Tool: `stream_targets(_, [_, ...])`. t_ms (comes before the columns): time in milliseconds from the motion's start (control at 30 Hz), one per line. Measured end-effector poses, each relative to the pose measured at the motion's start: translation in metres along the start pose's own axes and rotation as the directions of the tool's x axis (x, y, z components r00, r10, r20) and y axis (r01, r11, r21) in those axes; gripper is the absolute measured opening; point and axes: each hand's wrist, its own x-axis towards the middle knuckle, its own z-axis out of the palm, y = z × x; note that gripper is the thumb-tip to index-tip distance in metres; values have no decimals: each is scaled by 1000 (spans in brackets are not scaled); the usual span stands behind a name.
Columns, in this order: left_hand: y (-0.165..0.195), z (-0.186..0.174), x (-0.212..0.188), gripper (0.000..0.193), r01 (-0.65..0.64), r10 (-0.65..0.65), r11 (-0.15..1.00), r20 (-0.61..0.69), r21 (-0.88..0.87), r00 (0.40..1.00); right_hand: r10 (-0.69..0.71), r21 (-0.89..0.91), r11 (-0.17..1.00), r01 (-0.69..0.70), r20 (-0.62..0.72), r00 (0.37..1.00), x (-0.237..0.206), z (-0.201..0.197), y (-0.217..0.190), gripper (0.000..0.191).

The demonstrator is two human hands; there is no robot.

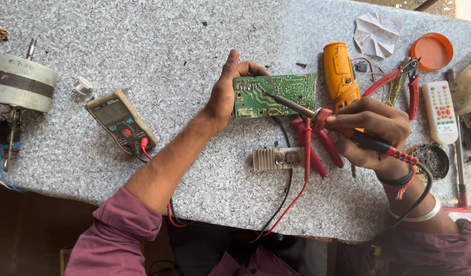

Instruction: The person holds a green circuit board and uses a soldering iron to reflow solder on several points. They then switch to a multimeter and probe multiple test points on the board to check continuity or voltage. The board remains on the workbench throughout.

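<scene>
Left hand (226, 94) gripped the left edge of a green circuit board (274, 95), thumb on top, fingers curled behind, board held tilted up off the grey table (159, 41). Right hand (371, 133) was closed around a soldering iron (317, 115), pen-style, tip touching the board's solder side. Red pliers (317, 148) and a finned heat sink (276, 158) lay just below the board; a multimeter (120, 120) sat well left.
</scene>
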Motion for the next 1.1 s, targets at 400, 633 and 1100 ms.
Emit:
stream_targets(400, [2, 1, -1, 87, -6, 7, 999, -31, 39, 1000, -103, 6, 995, 103, 45, 994, 7, 5, -2, 23])
stream_targets(633, [0, 0, -1, 85, -4, 5, 1000, -42, 20, 999, -111, 43, 993, 110, 39, 993, 6, 8, 3, 23])
stream_targets(1100, [-1, 1, -1, 87, -12, 13, 1000, -30, 23, 999, -13, 73, 997, 9, 57, 998, 4, 4, 1, 24])
